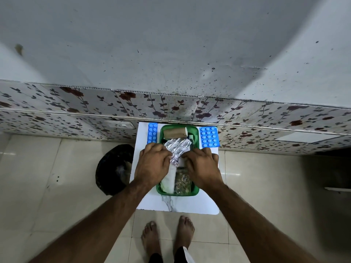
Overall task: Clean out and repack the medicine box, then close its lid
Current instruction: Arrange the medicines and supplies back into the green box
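The green medicine box (195, 189) sits open on a small white table (190, 205) pushed up against a floral-tiled wall (76, 103). Inside it, at the far end, lies a brown bandage roll (174, 133); a crinkled silver foil strip (177, 147) slants across the middle, a white pad (168, 180) lies along the near left side, and a clear packet with mottled contents (182, 182) lies beside it at the near right. Both arms reach forward from below. The left hand (152, 163) is knuckles-up over the box's left rim, its fingers curled and pinching the near end of the foil strip. The right hand (202, 166) covers the right rim, fingers bent down into the box near the same end of the strip; whether it grips anything cannot be told. Two blue blister sheets flank the box on the table: a narrow one (152, 132) at the far left, a wider one (209, 137) at the far right. The tabletop is bare along its near edge. A black rubbish bag (112, 168) stands on the floor just left of the table.
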